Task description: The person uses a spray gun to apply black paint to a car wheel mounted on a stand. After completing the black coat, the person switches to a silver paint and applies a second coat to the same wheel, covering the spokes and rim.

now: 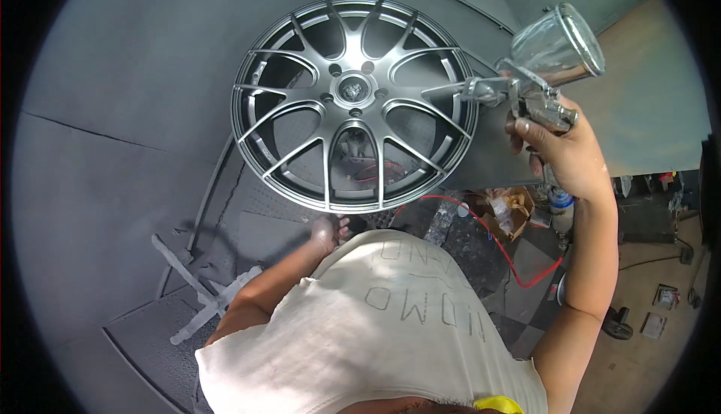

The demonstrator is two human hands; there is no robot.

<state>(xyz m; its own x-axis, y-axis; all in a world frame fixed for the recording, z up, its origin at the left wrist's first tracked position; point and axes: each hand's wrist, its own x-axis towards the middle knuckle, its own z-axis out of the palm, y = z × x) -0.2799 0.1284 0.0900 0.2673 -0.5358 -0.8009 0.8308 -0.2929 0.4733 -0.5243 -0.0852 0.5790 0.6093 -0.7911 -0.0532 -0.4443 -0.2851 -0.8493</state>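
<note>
My right hand (548, 147) grips a metal spray gun (537, 102), with its clear cup (556, 46) tilted on top and a regulator (562, 207) below. The gun's nozzle points left at the right side of a silver multi-spoke wheel (353, 52), which lies face up in the upper middle, overlapped by the nozzle in this view. My left hand (330, 234) is low beside the wheel's near rim, its fingers curled; what they hold, if anything, is hidden in shadow.
Grey walls (128, 69) surround the wheel. A grey cross-shaped stand (206, 294) is at lower left. A red hose (496, 243) loops past a cardboard box (518, 222). Small items (665, 295) lie on the floor at right, and a greenish panel (646, 106) stands behind my right arm.
</note>
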